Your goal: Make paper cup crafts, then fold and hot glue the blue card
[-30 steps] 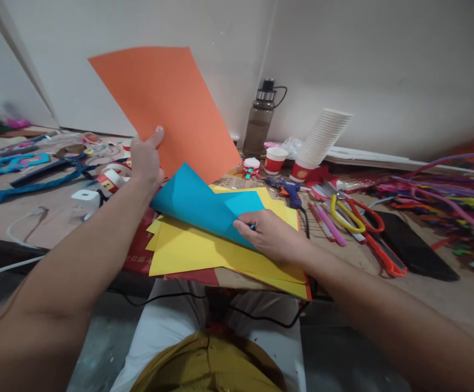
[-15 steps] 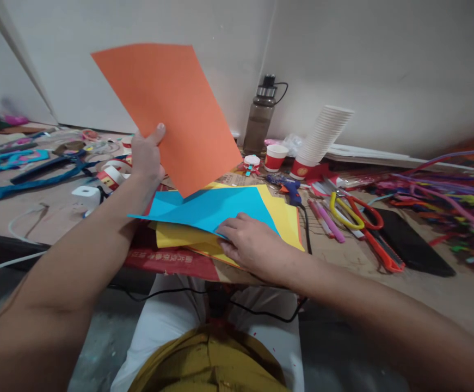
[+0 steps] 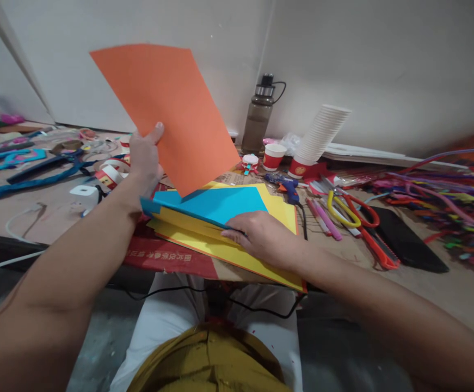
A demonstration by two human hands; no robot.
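My left hand [image 3: 146, 158] grips an orange sheet of paper [image 3: 171, 109] by its left edge and holds it up at a tilt, thumb on the near face. Its lowest corner reaches down to the paper stack. My right hand [image 3: 257, 234] is closed on the near edge of a blue sheet of paper [image 3: 216, 204], lifting that edge. Beneath and around the blue one lie yellow sheets of paper [image 3: 261, 264], with orange edges showing under them. The stack sits at the table's front edge, partly over red printed cardboard [image 3: 171, 256].
Behind the stack stand a water bottle [image 3: 258, 120], a paper cup [image 3: 274, 157] and a leaning stack of cups [image 3: 322, 136]. To the right lie a glue gun [image 3: 288, 186], markers [image 3: 328, 220], scissors [image 3: 346, 209], a utility knife [image 3: 383, 253], a black phone [image 3: 410, 239] and colourful pipe cleaners [image 3: 457, 207].
My right hand has shifted its hold, and the near edge of the blue sheet is now raised with yellow paper beneath it. The orange sheet has barely moved.
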